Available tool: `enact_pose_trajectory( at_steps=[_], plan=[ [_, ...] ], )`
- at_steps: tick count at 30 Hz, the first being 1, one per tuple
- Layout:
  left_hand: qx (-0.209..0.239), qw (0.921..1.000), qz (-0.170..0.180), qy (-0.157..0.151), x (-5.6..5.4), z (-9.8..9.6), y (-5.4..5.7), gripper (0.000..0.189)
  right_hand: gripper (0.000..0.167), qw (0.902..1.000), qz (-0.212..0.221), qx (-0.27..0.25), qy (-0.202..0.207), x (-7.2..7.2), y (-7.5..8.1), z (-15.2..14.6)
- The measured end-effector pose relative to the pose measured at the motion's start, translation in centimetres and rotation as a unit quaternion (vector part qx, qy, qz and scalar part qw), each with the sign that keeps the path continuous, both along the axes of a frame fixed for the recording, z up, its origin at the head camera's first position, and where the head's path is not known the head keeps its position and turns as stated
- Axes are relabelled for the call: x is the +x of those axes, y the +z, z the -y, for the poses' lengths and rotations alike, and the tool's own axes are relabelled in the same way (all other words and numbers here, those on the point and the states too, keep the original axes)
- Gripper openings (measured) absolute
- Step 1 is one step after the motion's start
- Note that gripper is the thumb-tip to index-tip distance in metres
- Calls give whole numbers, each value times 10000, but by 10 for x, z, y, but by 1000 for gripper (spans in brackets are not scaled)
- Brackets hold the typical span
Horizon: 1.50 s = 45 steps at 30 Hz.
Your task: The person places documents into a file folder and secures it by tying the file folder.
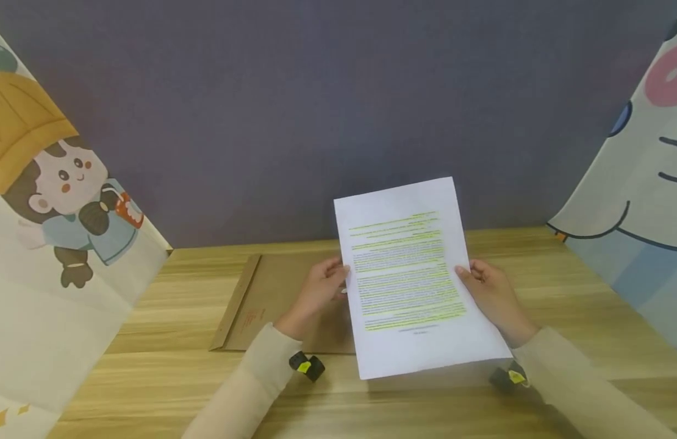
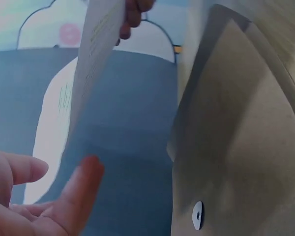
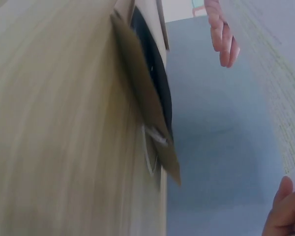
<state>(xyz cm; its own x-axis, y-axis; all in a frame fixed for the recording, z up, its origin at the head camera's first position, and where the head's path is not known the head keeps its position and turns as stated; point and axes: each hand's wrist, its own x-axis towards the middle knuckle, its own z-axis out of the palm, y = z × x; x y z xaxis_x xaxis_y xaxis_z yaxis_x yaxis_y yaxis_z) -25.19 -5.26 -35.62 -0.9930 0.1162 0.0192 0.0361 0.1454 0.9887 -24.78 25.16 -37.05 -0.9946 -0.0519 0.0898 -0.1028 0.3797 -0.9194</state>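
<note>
Upright before me is a white sheet of paper [image 1: 410,274], printed with text and marked with yellow highlighter lines. My left hand [image 1: 320,283] is at its left edge, thumb over the front and fingers behind; the left wrist view shows that thumb and a blurred finger spread apart around the edge. At the right edge my right hand [image 1: 494,296] pinches the sheet, thumb in front. Beneath and left of the paper lies a brown kraft document envelope [image 1: 286,274], partly hidden. Its button [image 2: 198,215] shows in the left wrist view, a white string [image 3: 148,150] in the right wrist view.
The wood-grain table [image 1: 152,366] carries the envelope. Behind it stands a dark grey-blue panel [image 1: 261,122], with cartoon-printed side panels at left [image 1: 58,201] and right [image 1: 635,177]. A small black device with a yellow mark [image 1: 307,366] is on the left wrist.
</note>
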Motion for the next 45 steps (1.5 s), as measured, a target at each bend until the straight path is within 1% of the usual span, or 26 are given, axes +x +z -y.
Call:
enact_pose_trajectory(
  at_steps=[2, 5, 8, 11, 14, 16, 18, 21, 22, 23, 24, 25, 27, 28, 29, 30, 31, 33, 35, 36, 38, 40, 41, 43, 45],
  plan=[
    [164, 9997, 148, 39, -1, 4, 0, 32, 50, 9998, -161, -84, 51, -1, 0, 6],
    [282, 9990, 343, 100, -1, 8, -1, 26, 48, 9993, -336, -109, 83, -2, -1, 12],
    [282, 9984, 451, 174, -2, 10, -1, 23, 48, 9993, -348, -130, 75, -3, -2, 14],
    [252, 9983, 484, 211, -3, 12, -1, 22, 48, 9992, -330, -196, 70, -4, -2, 14],
    [259, 9981, 499, 260, -2, 14, 0, 22, 47, 9989, -240, -371, 142, -6, -3, 14],
    [312, 9977, 497, 351, -2, 15, 1, 22, 46, 9980, -95, -558, 274, -7, -3, 11],
    [514, 9962, 493, 499, -1, 17, 0, 22, 45, 9969, 70, -685, 369, -8, -3, 6],
    [985, 9910, 452, 791, 0, 18, -1, 24, 31, 9920, 348, -1105, 498, -9, -3, -2],
    [1183, 9882, 404, 891, 1, 18, -2, 25, 26, 9885, 406, -1349, 543, -9, -2, -4],
    [1419, 9842, 368, 997, 1, 18, -2, 26, 22, 9827, 436, -1685, 637, -9, -2, -6],
    [1639, 9797, 320, 1110, 1, 18, -3, 26, 19, 9724, 510, -2154, 741, -10, -3, -7],
    [1848, 9747, 263, 1228, 1, 17, -4, 27, 18, 9592, 557, -2636, 856, -10, -3, -7],
    [2289, 9625, 158, 1445, 1, 14, -6, 27, 20, 9286, 639, -3484, 1104, -9, -3, -4],
    [2489, 9560, 133, 1551, 2, 12, -6, 26, 21, 9145, 700, -3797, 1207, -9, -3, -1],
    [2668, 9495, 130, 1648, 2, 10, -7, 25, 22, 9046, 741, -4000, 1276, -7, -3, 2],
    [2830, 9435, 114, 1722, 3, 7, -8, 24, 22, 8988, 783, -4110, 1311, -6, -3, 6],
    [2990, 9373, 115, 1786, 4, 4, -9, 24, 22, 8973, 819, -4119, 1357, -4, -3, 10],
    [3208, 9277, 107, 1906, 6, -1, -10, 24, 23, 9033, 873, -3978, 1350, 0, -3, 21],
    [3297, 9226, 53, 2004, 9, -6, -12, 25, 21, 9139, 839, -3789, 1191, 5, -4, 34],
    [3343, 9202, 24, 2037, 9, -9, -14, 25, 18, 9217, 786, -3660, 1022, 7, -4, 41],
    [3392, 9169, -25, 2103, 10, -13, -15, 25, 16, 9410, 616, -3276, 589, 11, -4, 54],
    [3463, 9140, -37, 2115, 10, -17, -17, 24, 22, 9584, 454, -2818, 82, 13, -5, 64],
    [3519, 9119, -23, 2110, 10, -18, -17, 24, 27, 9639, 414, -2627, -143, 13, -6, 68],
    [3578, 9106, 12, 2068, 10, -21, -17, 23, 37, 9697, 381, -2379, -391, 11, -7, 72],
    [3599, 9112, 70, 2004, 11, -23, -18, 23, 38, 9709, 365, -2297, -565, 8, -9, 72]
  ],
)
